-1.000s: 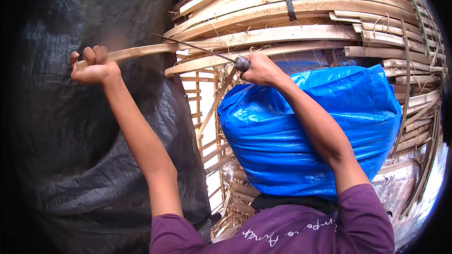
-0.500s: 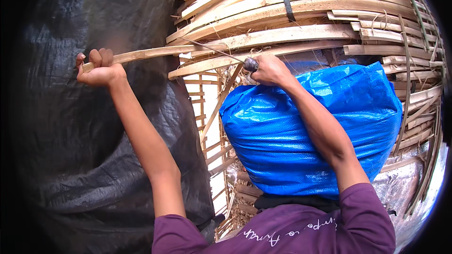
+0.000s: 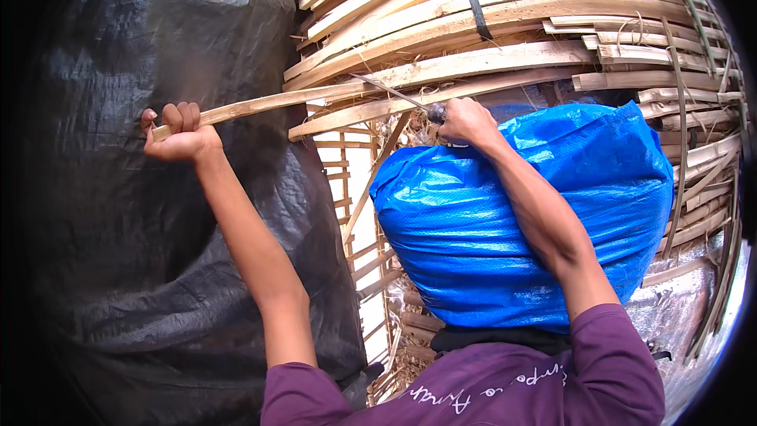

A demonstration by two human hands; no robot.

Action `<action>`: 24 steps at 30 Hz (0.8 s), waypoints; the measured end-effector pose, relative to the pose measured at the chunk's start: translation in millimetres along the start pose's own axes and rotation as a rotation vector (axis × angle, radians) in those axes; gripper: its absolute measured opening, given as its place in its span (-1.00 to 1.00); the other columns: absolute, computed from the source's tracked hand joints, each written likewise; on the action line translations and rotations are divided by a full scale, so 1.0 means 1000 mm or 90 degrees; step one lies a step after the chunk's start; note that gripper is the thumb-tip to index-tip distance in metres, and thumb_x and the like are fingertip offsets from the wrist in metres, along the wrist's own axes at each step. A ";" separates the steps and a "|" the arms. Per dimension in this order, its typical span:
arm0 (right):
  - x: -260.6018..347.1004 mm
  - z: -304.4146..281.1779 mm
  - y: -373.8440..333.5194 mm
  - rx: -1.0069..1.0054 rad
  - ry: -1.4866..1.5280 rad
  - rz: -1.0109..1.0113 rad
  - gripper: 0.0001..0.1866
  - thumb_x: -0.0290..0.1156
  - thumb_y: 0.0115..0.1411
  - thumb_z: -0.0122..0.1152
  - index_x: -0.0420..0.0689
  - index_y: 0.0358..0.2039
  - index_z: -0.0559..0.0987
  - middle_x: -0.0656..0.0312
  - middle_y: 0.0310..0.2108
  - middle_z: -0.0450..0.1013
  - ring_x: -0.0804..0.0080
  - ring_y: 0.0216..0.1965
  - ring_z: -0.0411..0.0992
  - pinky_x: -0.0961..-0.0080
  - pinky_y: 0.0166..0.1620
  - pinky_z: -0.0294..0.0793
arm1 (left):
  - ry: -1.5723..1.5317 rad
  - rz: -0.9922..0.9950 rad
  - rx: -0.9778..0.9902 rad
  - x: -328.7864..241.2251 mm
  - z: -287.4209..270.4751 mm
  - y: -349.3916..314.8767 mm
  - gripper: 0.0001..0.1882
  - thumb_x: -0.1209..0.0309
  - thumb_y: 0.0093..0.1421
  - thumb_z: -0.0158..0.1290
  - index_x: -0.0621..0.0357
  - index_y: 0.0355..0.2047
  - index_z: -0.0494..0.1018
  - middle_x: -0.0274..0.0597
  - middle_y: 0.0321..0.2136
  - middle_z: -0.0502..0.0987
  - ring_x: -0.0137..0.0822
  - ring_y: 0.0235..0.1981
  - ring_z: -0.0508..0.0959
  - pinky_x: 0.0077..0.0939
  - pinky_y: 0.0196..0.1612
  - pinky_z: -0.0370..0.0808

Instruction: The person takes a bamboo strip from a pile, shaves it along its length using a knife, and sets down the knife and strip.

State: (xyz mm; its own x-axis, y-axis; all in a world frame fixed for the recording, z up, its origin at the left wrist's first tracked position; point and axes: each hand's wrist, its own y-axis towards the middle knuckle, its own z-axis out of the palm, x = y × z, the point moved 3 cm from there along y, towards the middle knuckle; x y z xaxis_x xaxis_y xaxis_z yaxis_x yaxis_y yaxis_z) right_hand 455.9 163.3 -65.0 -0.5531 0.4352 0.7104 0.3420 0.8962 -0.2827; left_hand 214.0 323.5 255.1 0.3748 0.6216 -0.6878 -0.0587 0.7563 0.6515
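Note:
My left hand [image 3: 183, 134] is closed around the left end of a long, pale split-bamboo strip [image 3: 268, 101], which runs rightward toward the stacked strips. In my right hand [image 3: 469, 122] is a knife [image 3: 394, 93] with a thin blade and a dark handle. Its blade points up and left, crossing near the strip's right part; whether the edge touches the strip I cannot tell. Beneath my right forearm, a bulging blue plastic sheet [image 3: 512, 221] covers my lap.
A large stack of split-bamboo strips [image 3: 552, 9] with black ties fills the far right. Black plastic sheeting [image 3: 110, 221] spreads over the left side. Between them stands a slatted bamboo lattice [image 3: 341, 181], with shavings [image 3: 406, 375] below. Upright sticks [image 3: 678, 150] stand at the right.
My right hand has drawn the knife to the right, so its blade tip now lies farther along the strip. My left hand has shifted slightly right and nearer, still gripping the strip.

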 end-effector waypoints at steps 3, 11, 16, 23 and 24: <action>0.029 -0.012 -0.006 0.020 0.056 -0.097 -0.68 -0.36 -0.13 0.19 -0.27 -0.36 0.64 -0.22 -0.33 0.54 -0.11 -0.23 0.55 0.11 -0.10 0.54 | -0.001 0.004 -0.029 0.003 -0.002 -0.001 -0.84 0.27 0.07 -0.28 -0.04 -0.42 0.29 -0.44 -0.83 -0.11 -0.54 -0.80 -0.18 -0.55 -0.68 -0.20; 0.006 0.023 0.010 0.057 0.138 -0.018 -0.66 -0.36 -0.10 0.18 -0.26 -0.30 0.62 -0.25 -0.31 0.54 -0.07 -0.19 0.55 0.19 -0.09 0.51 | 0.046 0.030 -0.120 0.001 -0.011 0.000 -0.87 0.31 0.11 -0.34 -0.04 -0.43 0.22 -0.43 -0.82 -0.12 -0.53 -0.79 -0.19 -0.54 -0.67 -0.22; -0.027 0.025 0.013 -0.018 0.067 0.058 -0.71 -0.36 -0.11 0.19 -0.27 -0.39 0.64 -0.27 -0.33 0.53 -0.09 -0.21 0.55 0.13 -0.12 0.52 | 0.046 0.028 -0.133 0.000 0.003 -0.005 -0.85 0.33 0.12 -0.36 -0.03 -0.42 0.22 -0.43 -0.82 -0.12 -0.54 -0.79 -0.19 -0.54 -0.67 -0.22; 0.047 -0.006 -0.009 0.055 0.122 -0.153 -0.69 -0.34 -0.13 0.18 -0.27 -0.38 0.63 -0.25 -0.30 0.53 -0.14 -0.20 0.53 0.11 -0.08 0.51 | 0.046 0.041 -0.092 0.002 0.015 0.001 -0.83 0.34 0.10 -0.37 -0.02 -0.39 0.24 -0.42 -0.82 -0.11 -0.54 -0.79 -0.18 -0.54 -0.67 -0.22; 0.054 -0.006 -0.009 0.078 0.131 -0.167 -0.69 -0.35 -0.13 0.17 -0.29 -0.38 0.62 -0.27 -0.31 0.52 -0.16 -0.20 0.53 0.12 -0.08 0.50 | 0.054 0.037 -0.104 0.003 0.015 0.001 -0.84 0.33 0.10 -0.37 -0.02 -0.39 0.22 -0.42 -0.82 -0.11 -0.53 -0.79 -0.18 -0.54 -0.67 -0.22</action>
State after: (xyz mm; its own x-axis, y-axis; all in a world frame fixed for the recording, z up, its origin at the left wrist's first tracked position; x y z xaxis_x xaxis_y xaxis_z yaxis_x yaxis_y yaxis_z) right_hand 427.5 178.1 -20.7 -0.4418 0.1739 0.8801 0.1083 0.9842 -0.1401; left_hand 229.3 323.0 258.2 0.2876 0.6754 -0.6790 -0.2301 0.7370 0.6356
